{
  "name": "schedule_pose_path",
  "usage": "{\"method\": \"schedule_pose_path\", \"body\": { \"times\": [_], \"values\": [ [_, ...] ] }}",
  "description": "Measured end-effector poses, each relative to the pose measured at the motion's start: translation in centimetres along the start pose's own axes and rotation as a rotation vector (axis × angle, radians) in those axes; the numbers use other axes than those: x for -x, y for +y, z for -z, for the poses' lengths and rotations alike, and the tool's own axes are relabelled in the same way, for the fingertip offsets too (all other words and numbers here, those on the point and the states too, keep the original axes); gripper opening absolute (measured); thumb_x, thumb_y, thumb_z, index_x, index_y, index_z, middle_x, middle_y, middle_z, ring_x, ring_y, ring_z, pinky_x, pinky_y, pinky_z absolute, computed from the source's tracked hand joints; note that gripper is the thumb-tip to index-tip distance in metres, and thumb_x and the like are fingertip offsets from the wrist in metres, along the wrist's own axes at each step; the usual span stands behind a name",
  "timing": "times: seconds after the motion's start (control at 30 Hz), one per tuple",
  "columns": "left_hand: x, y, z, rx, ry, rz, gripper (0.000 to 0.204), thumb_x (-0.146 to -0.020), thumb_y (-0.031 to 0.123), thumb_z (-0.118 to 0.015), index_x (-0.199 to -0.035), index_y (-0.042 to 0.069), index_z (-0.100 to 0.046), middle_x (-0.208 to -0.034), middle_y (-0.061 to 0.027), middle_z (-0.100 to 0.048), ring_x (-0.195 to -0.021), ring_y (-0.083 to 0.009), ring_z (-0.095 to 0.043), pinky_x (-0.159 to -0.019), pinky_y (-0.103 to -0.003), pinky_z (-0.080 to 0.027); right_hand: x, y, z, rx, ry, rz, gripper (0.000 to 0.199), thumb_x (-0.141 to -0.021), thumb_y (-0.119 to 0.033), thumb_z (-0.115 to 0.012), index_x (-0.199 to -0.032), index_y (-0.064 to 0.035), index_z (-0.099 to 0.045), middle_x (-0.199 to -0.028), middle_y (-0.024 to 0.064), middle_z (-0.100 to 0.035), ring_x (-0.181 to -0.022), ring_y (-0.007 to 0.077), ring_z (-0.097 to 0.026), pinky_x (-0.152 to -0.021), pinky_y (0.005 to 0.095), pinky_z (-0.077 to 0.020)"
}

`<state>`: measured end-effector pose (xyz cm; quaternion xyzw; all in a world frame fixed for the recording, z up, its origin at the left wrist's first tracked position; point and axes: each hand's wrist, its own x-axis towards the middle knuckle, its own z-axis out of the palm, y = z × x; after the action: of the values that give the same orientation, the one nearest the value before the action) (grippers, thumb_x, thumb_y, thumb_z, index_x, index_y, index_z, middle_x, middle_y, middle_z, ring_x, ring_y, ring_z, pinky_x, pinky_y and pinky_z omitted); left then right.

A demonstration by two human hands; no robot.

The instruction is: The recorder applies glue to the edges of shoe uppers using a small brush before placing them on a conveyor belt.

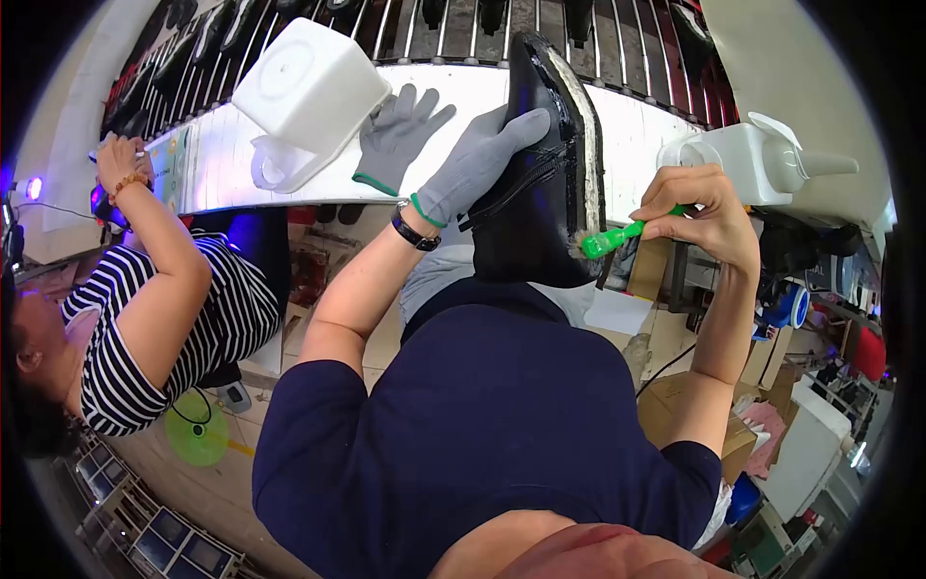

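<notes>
Navy shirt (492,434) fills the foreground, below both hands. Black boot (540,164) gripped upright by gloved left hand (477,154). Right hand (699,207), just right of boot, closed on green brush (617,236), bristles touching boot's sole edge. Spare grey glove (395,135) lies on surface (222,154), left of left hand.

A shoe factory assembly line. A long white conveyor bench (231,154) runs across the far side, with a metal rack of dark shoes (424,24) behind it. White plastic containers (309,92) and a spare grey glove (395,135) sit on the bench. A co-worker in a striped shirt (145,328) works at left; cardboard boxes (694,415) lie at right.
</notes>
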<state>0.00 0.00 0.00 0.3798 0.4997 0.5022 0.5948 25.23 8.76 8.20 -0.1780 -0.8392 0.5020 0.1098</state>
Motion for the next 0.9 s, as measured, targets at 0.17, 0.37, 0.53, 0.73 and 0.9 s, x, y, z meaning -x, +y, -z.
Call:
{"method": "schedule_pose_path", "body": {
  "times": [0.17, 0.37, 0.53, 0.73, 0.9],
  "values": [
    [-0.7, -1.6, 0.4, 0.057, -0.045, 0.079, 0.055, -0.093, 0.047, -0.057, -0.114, -0.004, -0.063, -0.098, -0.0046, -0.066, -0.087, -0.0092, -0.059, -0.081, -0.024, -0.046, -0.5, 0.3, -0.1, 0.013, -0.057, 0.015, 0.015, -0.069, -0.005, -0.081, -0.079, 0.0017, -0.072, -0.072, 0.0075, -0.066, -0.068, 0.0167, -0.063, -0.061, 0.0285, -0.0467],
    [-1.0, -3.8, -0.2, 0.336, -0.149, 0.341, 0.053, -0.094, 0.048, -0.054, -0.112, 0.0, -0.064, -0.1, -0.0051, -0.068, -0.081, -0.0107, -0.063, -0.076, -0.024, -0.051, -1.9, 0.4, 0.0, -0.006, -0.152, 0.03, 0.017, -0.068, -0.007, -0.082, -0.079, 0.0005, -0.073, -0.071, 0.0067, -0.066, -0.067, 0.0161, -0.063, -0.061, 0.0281, -0.0464],
    [-0.7, -5.2, -1.1, 0.482, -0.324, 0.477, 0.046, -0.099, 0.04, -0.048, -0.123, 0.002, -0.056, -0.117, -0.0083, -0.064, -0.096, -0.0122, -0.064, -0.087, -0.025, -0.052, -2.7, 0.4, 0.2, -0.02, -0.179, 0.01, 0.017, -0.068, -0.007, -0.082, -0.079, 0.0004, -0.073, -0.071, 0.0064, -0.066, -0.068, 0.0151, -0.063, -0.062, 0.0277, -0.0464],
    [0.3, -7.1, -2.3, 0.442, -0.487, 0.274, 0.036, -0.1, 0.024, -0.049, -0.129, 0.004, -0.054, -0.12, -0.0048, -0.062, -0.101, -0.009, -0.061, -0.091, -0.024, -0.049, -3.7, 0.9, 0.4, -0.06, -0.183, 0.039, 0.017, -0.067, -0.006, -0.082, -0.078, 0.0012, -0.072, -0.072, 0.0065, -0.067, -0.069, 0.0143, -0.063, -0.063, 0.0271, -0.0474],
    [1.8, -5.5, -2.9, 0.36, -0.69, 0.418, 0.041, -0.096, 0.021, -0.059, -0.133, 0.006, -0.051, -0.094, -0.008, -0.067, -0.072, -0.0114, -0.065, -0.058, -0.024, -0.052, -4.2, 1.1, 0.7, -0.067, -0.189, 0.047, 0.015, -0.068, -0.006, -0.082, -0.078, 0.0005, -0.073, -0.074, 0.0067, -0.068, -0.069, 0.0138, -0.063, -0.063, 0.0265, -0.0485]
  ]
}}
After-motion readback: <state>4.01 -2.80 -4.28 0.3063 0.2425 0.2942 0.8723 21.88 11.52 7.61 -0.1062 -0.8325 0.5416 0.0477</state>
